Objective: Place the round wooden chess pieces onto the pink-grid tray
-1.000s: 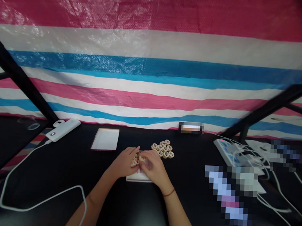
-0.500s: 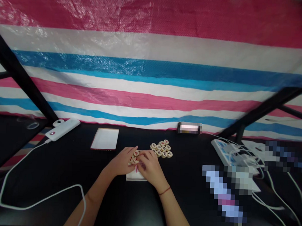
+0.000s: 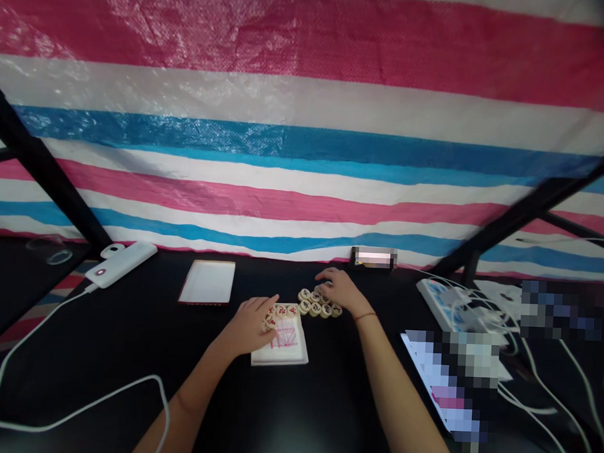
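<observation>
ROOM: And there's a huge striped tarp (image 3: 305, 146) filling the view, red, white and blue bands, with black metal frame bars (image 3: 39, 165) slanting across it on both sides.

SURFACE: A black table (image 3: 124, 392) runs wide. On the left, a white power bank (image 3: 123, 264) trails a white cable (image 3: 74, 403); on the right, a white power strip (image 3: 441, 306) sits tangled in leads. Just left of centre, a white tray (image 3: 207, 282) with a red rim.

BOARD: Front and centre, a small white board (image 3: 289, 343) with a red grid.

PIECES: Round xiangqi pieces (image 3: 319, 302) sit packed together on the black table, just beyond the board; a few more line its far edge and left corner.

LEFT HAND: The left hand (image 3: 250, 324) is curled at the board's left edge, fingers over those pieces; whether it's gripping them, I can't tell.

RIGHT HAND: The right hand (image 3: 340, 288), red string at the wrist (image 3: 365, 316), arches over the far side of the pile, fingers apart from each other, clamping nothing.

HIDDEN: Blurred blocks cover objects at the back (image 3: 373, 258) and right (image 3: 450, 386); can't make those out. The left fingers hide some pieces.
</observation>
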Motion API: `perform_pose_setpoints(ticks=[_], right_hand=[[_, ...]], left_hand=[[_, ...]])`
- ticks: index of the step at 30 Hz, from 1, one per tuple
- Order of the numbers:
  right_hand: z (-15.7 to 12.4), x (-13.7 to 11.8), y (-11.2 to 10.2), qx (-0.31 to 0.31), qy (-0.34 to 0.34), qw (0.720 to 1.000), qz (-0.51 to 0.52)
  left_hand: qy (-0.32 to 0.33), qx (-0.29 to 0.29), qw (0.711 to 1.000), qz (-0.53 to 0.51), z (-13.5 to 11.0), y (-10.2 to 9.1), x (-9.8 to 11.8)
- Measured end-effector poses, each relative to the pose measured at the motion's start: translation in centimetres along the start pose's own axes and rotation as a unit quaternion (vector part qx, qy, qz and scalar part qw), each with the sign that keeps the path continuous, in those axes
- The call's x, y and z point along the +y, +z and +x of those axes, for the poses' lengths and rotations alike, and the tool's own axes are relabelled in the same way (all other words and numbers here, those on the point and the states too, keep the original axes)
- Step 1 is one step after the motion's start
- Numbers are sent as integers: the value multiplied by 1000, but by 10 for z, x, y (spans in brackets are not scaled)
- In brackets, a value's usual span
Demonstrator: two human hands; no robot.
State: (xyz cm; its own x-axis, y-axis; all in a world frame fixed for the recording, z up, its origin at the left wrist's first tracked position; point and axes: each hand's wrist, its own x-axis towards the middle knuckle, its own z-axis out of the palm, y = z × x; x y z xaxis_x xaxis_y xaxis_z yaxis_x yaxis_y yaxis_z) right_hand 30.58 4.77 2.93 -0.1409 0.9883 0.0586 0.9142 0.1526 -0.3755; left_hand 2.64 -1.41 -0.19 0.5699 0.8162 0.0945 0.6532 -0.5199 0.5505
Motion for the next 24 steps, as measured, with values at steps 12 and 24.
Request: perform_pose_setpoints(ticks=[12,24], right_hand=[[24,8,-11,-159,-19,987,-2],[36,10,-7,-172,-24,984,-52]], left_hand=[[-7,-16,1000,4,-1,-3,1],[7,-4,1000,10,-1,1,-4]])
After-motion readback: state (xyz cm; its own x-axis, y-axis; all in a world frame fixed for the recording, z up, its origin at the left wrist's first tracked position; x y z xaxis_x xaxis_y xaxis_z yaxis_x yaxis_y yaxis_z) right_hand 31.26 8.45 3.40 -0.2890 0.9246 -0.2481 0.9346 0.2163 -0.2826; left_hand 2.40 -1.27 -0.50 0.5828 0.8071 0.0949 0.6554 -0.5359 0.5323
